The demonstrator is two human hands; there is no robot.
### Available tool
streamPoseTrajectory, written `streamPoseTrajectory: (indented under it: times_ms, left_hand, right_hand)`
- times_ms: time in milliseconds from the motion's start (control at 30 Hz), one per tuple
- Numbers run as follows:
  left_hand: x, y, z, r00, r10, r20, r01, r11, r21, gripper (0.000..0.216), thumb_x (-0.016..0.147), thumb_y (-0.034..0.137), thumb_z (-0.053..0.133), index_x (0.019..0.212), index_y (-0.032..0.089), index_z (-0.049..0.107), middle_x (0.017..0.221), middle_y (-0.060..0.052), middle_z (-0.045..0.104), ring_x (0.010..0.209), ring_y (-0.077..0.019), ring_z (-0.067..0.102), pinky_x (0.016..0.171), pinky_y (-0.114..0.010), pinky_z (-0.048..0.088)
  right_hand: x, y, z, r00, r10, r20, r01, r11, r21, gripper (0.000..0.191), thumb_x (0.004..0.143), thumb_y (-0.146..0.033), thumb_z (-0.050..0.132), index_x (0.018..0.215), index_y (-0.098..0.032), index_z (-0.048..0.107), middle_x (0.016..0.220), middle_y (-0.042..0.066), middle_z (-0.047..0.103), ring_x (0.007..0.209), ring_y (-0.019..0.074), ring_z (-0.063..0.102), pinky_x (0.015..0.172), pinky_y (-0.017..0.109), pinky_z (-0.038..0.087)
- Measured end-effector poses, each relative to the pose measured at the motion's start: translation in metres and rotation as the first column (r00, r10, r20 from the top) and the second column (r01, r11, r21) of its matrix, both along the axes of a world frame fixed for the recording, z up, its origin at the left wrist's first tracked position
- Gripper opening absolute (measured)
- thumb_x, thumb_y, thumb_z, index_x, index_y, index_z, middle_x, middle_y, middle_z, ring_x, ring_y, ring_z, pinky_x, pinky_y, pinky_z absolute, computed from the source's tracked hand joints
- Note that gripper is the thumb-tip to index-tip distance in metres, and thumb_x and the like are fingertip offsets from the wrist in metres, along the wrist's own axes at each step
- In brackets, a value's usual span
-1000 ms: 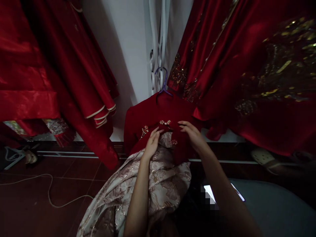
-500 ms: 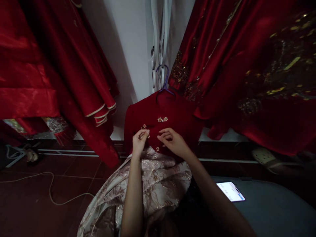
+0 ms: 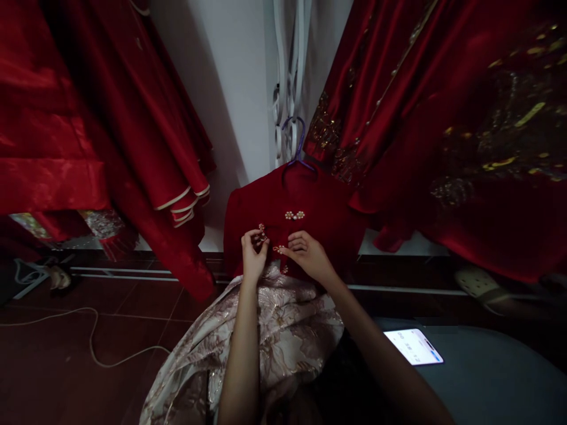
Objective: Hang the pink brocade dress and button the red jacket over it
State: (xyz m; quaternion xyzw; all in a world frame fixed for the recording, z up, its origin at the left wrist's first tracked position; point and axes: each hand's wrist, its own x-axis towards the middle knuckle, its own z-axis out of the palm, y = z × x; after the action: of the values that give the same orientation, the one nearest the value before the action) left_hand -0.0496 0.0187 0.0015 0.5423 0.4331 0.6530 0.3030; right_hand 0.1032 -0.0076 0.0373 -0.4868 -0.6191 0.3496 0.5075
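Observation:
A small dark red jacket [image 3: 310, 198] hangs on a purple hanger [image 3: 297, 147] hooked to a white metal rail, over a pale brocade skirt [image 3: 283, 330]. My left hand [image 3: 253, 255] pinches a pearl frog button [image 3: 262, 232] on the jacket's front flap. My right hand [image 3: 308, 255] has its fingers curled on the opposite flap edge, beside a second fastening. Another pearl clasp [image 3: 295, 215], fastened, sits higher up near the collar.
Red satin gowns hang at left [image 3: 110, 130] and right [image 3: 443, 136], the right one with gold embroidery. A lit phone [image 3: 413, 346] lies on a grey seat [image 3: 496, 378]. A white cable [image 3: 88, 342] runs over the dark tiled floor. A white slipper [image 3: 473, 283] sits at right.
Both hands moved up from the skirt's top onto the jacket front and closed on the flap and its button. The flap now lies shut over the skirt.

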Motion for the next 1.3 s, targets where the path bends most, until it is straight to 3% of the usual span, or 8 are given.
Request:
streamPoseTrajectory:
  times_ms: [200, 533, 733, 1033, 1167, 1300]
  left_hand:
    - [0.002, 0.007, -0.010, 0.991, -0.126, 0.053, 0.129, 0.991, -0.048, 0.032, 0.073, 0.022, 0.062, 0.103, 0.018, 0.051, 0.106, -0.008, 0.058, 0.094, -0.0136, 0.056, 0.085, -0.030, 0.046]
    - [0.003, 0.009, -0.006, 0.973, -0.088, 0.212, 0.108, 0.991, -0.083, 0.036, 0.070, 0.027, 0.065, 0.104, 0.014, 0.061, 0.106, -0.010, 0.064, 0.095, -0.0165, 0.061, 0.090, -0.032, 0.046]
    - [0.006, 0.000, 0.002, 0.991, 0.111, 0.069, -0.107, 0.992, -0.061, 0.031, 0.072, 0.032, 0.063, 0.095, 0.013, 0.068, 0.095, -0.009, 0.069, 0.085, -0.0166, 0.064, 0.085, -0.030, 0.049]
    - [-0.004, 0.000, -0.003, 0.992, 0.104, -0.073, -0.106, 0.994, -0.021, 0.024, 0.073, 0.030, 0.061, 0.091, 0.016, 0.068, 0.091, -0.006, 0.069, 0.083, -0.0156, 0.063, 0.082, -0.031, 0.049]
    - [-0.006, 0.005, -0.004, 0.995, 0.028, -0.096, -0.030, 0.999, -0.013, 0.024, 0.076, 0.030, 0.058, 0.095, 0.017, 0.065, 0.096, -0.006, 0.066, 0.090, -0.0158, 0.061, 0.088, -0.032, 0.046]
    - [-0.011, 0.008, -0.010, 0.991, 0.014, -0.133, -0.016, 1.000, -0.017, 0.025, 0.080, 0.023, 0.051, 0.104, 0.018, 0.057, 0.103, -0.007, 0.062, 0.096, -0.0146, 0.058, 0.091, -0.032, 0.043]
  right_hand:
    - [-0.013, 0.017, -0.005, 0.998, -0.049, -0.028, 0.052, 0.993, 0.105, 0.031, 0.066, -0.034, 0.069, 0.088, -0.017, 0.056, 0.077, 0.004, 0.064, 0.071, 0.0146, 0.062, 0.066, 0.028, 0.053]
    - [-0.038, 0.041, -0.012, 0.981, -0.188, -0.054, 0.195, 0.964, 0.179, 0.027, 0.069, -0.032, 0.065, 0.091, -0.016, 0.058, 0.078, 0.006, 0.065, 0.068, 0.0150, 0.062, 0.064, 0.028, 0.053]
    - [-0.039, 0.038, -0.015, 0.982, -0.187, -0.040, 0.191, 0.955, 0.225, 0.025, 0.071, -0.031, 0.063, 0.091, -0.016, 0.058, 0.080, 0.005, 0.065, 0.069, 0.0144, 0.062, 0.064, 0.027, 0.053]
    - [-0.045, 0.034, -0.013, 0.979, -0.199, -0.039, 0.203, 0.957, 0.208, 0.026, 0.075, -0.035, 0.059, 0.094, -0.017, 0.057, 0.085, 0.007, 0.065, 0.076, 0.0153, 0.062, 0.065, 0.027, 0.054]
    - [-0.037, 0.034, -0.012, 0.991, -0.130, 0.023, 0.123, 0.970, 0.210, 0.025, 0.081, -0.032, 0.052, 0.100, -0.018, 0.058, 0.092, 0.007, 0.066, 0.083, 0.0158, 0.064, 0.072, 0.029, 0.054]
    - [-0.011, 0.023, -0.016, 0.989, 0.042, 0.140, -0.054, 0.995, 0.084, 0.028, 0.086, -0.031, 0.044, 0.107, -0.020, 0.060, 0.099, 0.005, 0.067, 0.087, 0.0164, 0.065, 0.076, 0.031, 0.054]
